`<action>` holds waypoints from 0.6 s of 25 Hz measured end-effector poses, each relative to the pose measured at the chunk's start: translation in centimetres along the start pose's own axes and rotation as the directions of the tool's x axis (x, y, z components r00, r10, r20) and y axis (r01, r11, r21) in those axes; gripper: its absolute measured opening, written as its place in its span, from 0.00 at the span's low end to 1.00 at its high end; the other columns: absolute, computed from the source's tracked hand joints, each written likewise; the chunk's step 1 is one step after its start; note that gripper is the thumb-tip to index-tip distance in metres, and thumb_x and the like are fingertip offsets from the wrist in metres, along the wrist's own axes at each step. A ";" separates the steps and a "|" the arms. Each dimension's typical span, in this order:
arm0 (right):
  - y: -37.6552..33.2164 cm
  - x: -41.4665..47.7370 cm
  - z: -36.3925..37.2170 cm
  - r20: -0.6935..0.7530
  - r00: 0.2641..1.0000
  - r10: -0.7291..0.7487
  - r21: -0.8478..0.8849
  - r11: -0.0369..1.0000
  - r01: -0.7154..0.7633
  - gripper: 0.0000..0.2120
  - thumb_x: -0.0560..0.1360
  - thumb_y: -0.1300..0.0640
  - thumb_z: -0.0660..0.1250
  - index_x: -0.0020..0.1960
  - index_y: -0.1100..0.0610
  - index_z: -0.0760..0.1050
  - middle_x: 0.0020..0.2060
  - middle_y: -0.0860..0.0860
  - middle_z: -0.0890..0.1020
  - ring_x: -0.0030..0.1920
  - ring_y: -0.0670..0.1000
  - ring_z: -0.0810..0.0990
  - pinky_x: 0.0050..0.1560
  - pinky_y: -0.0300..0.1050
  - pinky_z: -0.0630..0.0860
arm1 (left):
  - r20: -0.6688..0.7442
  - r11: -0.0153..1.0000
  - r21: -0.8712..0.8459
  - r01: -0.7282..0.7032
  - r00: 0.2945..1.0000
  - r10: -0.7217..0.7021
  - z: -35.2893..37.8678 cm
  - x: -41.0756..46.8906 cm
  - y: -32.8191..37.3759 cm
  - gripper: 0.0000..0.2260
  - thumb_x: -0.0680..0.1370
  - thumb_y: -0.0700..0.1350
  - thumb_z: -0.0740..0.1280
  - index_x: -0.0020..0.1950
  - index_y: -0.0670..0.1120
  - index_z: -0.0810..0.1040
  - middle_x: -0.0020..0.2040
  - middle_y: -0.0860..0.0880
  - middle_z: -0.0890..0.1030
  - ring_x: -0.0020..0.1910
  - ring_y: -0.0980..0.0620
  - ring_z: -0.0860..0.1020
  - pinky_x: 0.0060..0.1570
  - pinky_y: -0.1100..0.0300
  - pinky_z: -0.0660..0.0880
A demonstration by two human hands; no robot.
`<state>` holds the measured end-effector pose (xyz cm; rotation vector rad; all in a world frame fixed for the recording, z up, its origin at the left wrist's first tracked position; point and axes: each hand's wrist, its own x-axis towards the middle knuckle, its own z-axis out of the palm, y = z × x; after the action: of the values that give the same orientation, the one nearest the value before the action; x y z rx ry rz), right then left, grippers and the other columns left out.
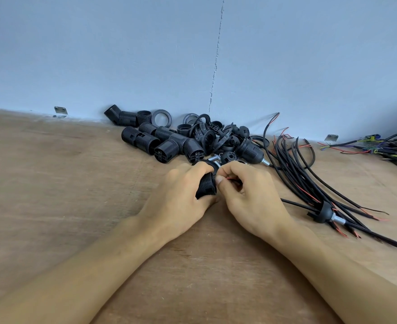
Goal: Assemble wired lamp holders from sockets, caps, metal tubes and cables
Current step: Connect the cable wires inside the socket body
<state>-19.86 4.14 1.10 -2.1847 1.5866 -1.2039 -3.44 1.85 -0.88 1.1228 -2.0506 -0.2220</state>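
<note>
The left hand (181,195) curls round a black ribbed socket (207,187), holding it over the counter (76,195); the right hand (249,192), close beside it, pinches a thin red wire (229,179) between thumb and forefinger, right at the socket's side; beyond both hands a pile of sockets and caps (169,141) lies against the wall (122,54); right of the right hand spreads a bundle of black cables (309,174); a cap (321,210) with a metal tube (338,220) lies on it.
</note>
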 end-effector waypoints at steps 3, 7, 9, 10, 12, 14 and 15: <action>-0.2 -0.1 -0.2 0.006 1.000 -0.001 0.020 1.000 0.001 0.11 0.77 0.62 0.67 0.41 0.48 0.75 0.30 0.42 0.77 0.32 0.41 0.74 0.35 0.28 0.66 | -0.028 0.999 0.019 -0.037 0.999 0.037 -0.1 -0.1 0.1 0.20 0.73 0.46 0.78 0.64 0.50 0.80 0.50 0.50 0.80 0.50 0.53 0.78 0.46 0.69 0.70; -0.4 -0.1 -0.5 0.019 1.000 0.016 0.068 0.998 -0.017 0.11 0.78 0.63 0.67 0.40 0.50 0.75 0.28 0.41 0.75 0.31 0.41 0.73 0.34 0.29 0.66 | -0.041 0.995 0.057 -0.085 0.995 0.087 -0.1 0.0 0.0 0.20 0.71 0.42 0.79 0.61 0.48 0.80 0.49 0.49 0.81 0.50 0.50 0.78 0.47 0.67 0.68; -0.4 -0.1 -0.6 0.034 0.998 0.044 0.102 0.994 -0.048 0.10 0.78 0.62 0.67 0.39 0.51 0.76 0.27 0.41 0.74 0.31 0.42 0.72 0.34 0.30 0.66 | -0.050 0.988 0.088 -0.125 0.990 0.130 0.0 0.1 0.0 0.20 0.69 0.40 0.80 0.59 0.46 0.81 0.48 0.49 0.83 0.51 0.48 0.79 0.51 0.64 0.68; -0.4 0.0 -0.6 0.040 0.997 0.060 0.122 0.990 -0.065 0.10 0.78 0.62 0.67 0.40 0.52 0.76 0.27 0.41 0.74 0.31 0.42 0.71 0.35 0.31 0.66 | -0.056 0.982 0.110 -0.151 0.986 0.158 0.0 0.2 0.0 0.20 0.68 0.38 0.80 0.58 0.45 0.81 0.48 0.50 0.84 0.51 0.47 0.79 0.53 0.62 0.69; -0.5 0.1 -0.7 0.059 0.994 0.087 0.162 0.982 -0.096 0.11 0.78 0.62 0.67 0.39 0.51 0.76 0.27 0.41 0.74 0.32 0.41 0.71 0.35 0.31 0.66 | -0.077 0.969 0.152 -0.193 0.975 0.207 0.1 0.2 -0.1 0.20 0.66 0.36 0.80 0.56 0.44 0.81 0.47 0.51 0.84 0.51 0.48 0.78 0.53 0.58 0.70; -0.5 0.1 -0.8 0.086 0.991 0.105 0.196 0.973 -0.120 0.12 0.79 0.62 0.67 0.39 0.50 0.76 0.27 0.39 0.74 0.32 0.40 0.71 0.36 0.31 0.66 | -0.091 0.961 0.178 -0.210 0.969 0.229 0.1 0.2 -0.1 0.21 0.65 0.35 0.81 0.55 0.44 0.82 0.47 0.51 0.84 0.51 0.49 0.78 0.52 0.56 0.71; -0.5 0.1 -0.8 0.099 0.989 0.112 0.214 0.968 -0.131 0.12 0.79 0.62 0.67 0.39 0.50 0.76 0.26 0.39 0.73 0.31 0.40 0.70 0.35 0.31 0.66 | -0.091 0.958 0.190 -0.214 0.968 0.235 0.0 0.1 -0.1 0.21 0.64 0.35 0.81 0.55 0.44 0.82 0.47 0.52 0.84 0.51 0.49 0.78 0.52 0.55 0.71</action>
<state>-20.03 4.48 1.99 -1.9451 1.4540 -1.1710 -3.45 1.68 -0.86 0.9719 -2.1067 0.1392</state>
